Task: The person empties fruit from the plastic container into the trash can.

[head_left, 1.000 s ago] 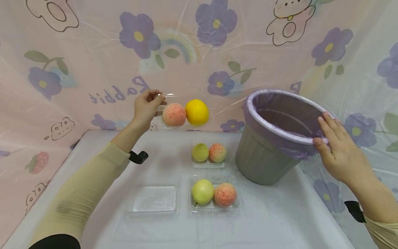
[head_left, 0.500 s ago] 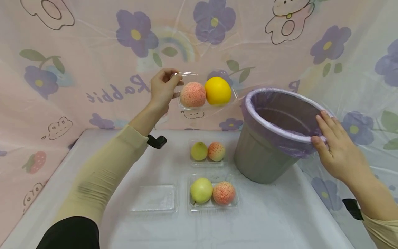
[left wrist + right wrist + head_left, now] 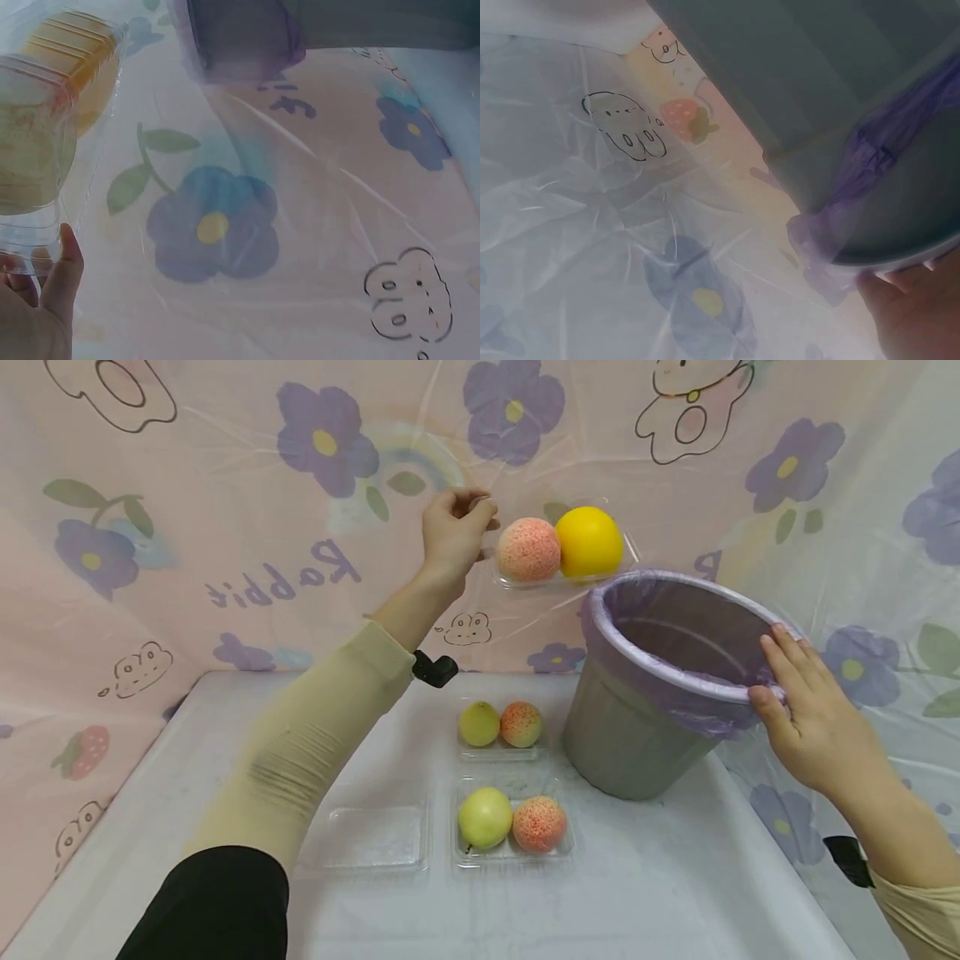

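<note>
My left hand [image 3: 457, 531] grips the left edge of a clear plastic fruit box [image 3: 510, 583], raised left of and above the bin's rim. Inside lie a speckled pink peach [image 3: 529, 550] and a round yellow fruit [image 3: 591, 543], side by side. The left wrist view shows the thumb and fingers at the end of this box [image 3: 30, 232]. My right hand [image 3: 825, 718] rests on the right rim of a grey bin [image 3: 637, 735], fingers extended over the edge. A purple bag [image 3: 675, 681] lines the bin and folds over its rim.
Two clear boxes stand mid-table: the farther holds a green pear-like fruit [image 3: 478, 724] and a peach [image 3: 521, 724], the nearer a green pear [image 3: 485, 818] and a peach [image 3: 540, 824]. To their left lies another clear box [image 3: 375, 837]. A patterned curtain [image 3: 262, 510] hangs behind.
My left hand has carried the box with the peach and yellow fruit up and to the right, closer to the bin. The right hand has stayed on the rim.
</note>
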`<act>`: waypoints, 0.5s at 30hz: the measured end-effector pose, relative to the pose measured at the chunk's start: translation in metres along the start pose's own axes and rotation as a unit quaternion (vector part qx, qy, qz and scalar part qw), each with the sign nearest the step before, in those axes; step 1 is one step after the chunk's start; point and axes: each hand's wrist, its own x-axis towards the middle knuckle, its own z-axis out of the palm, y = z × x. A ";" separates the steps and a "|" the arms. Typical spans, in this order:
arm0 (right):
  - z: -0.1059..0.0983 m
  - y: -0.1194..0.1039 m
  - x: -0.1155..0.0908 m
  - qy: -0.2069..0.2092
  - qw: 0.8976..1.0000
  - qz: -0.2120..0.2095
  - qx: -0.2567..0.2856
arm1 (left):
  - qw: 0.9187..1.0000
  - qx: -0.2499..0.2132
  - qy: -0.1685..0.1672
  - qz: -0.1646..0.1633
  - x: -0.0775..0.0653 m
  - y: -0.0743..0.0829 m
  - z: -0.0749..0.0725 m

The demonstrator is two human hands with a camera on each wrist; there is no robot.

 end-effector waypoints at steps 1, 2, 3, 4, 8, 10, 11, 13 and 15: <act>0.000 0.000 0.000 0.000 1.000 0.001 0.001 | 1.000 0.000 -0.003 0.002 0.000 0.000 0.006; 0.000 0.000 0.000 0.000 1.000 0.001 0.000 | 1.000 0.002 -0.006 0.006 0.000 0.001 0.012; 0.000 0.001 0.000 -0.001 1.000 0.001 0.000 | 1.000 0.004 -0.008 0.008 0.000 0.001 0.018; 0.000 0.001 0.000 -0.001 1.000 0.000 0.000 | 1.000 0.003 -0.009 0.010 0.000 0.001 0.024; 0.000 0.001 -0.001 0.000 1.000 -0.003 -0.001 | 1.000 0.012 -0.014 0.020 -0.003 0.001 0.049; 0.000 0.001 0.000 0.000 1.000 -0.002 -0.001 | 0.999 0.019 -0.018 0.026 -0.004 0.000 0.060; 0.000 0.001 0.000 0.001 1.000 -0.002 -0.001 | 0.999 0.023 -0.022 0.030 -0.005 -0.001 0.065; 0.000 0.001 0.000 0.001 1.000 -0.001 -0.002 | 0.998 0.031 -0.035 0.041 -0.007 -0.003 0.075; 0.001 0.001 0.001 0.003 1.000 -0.002 -0.001 | 0.997 0.043 -0.047 0.053 -0.010 -0.006 0.084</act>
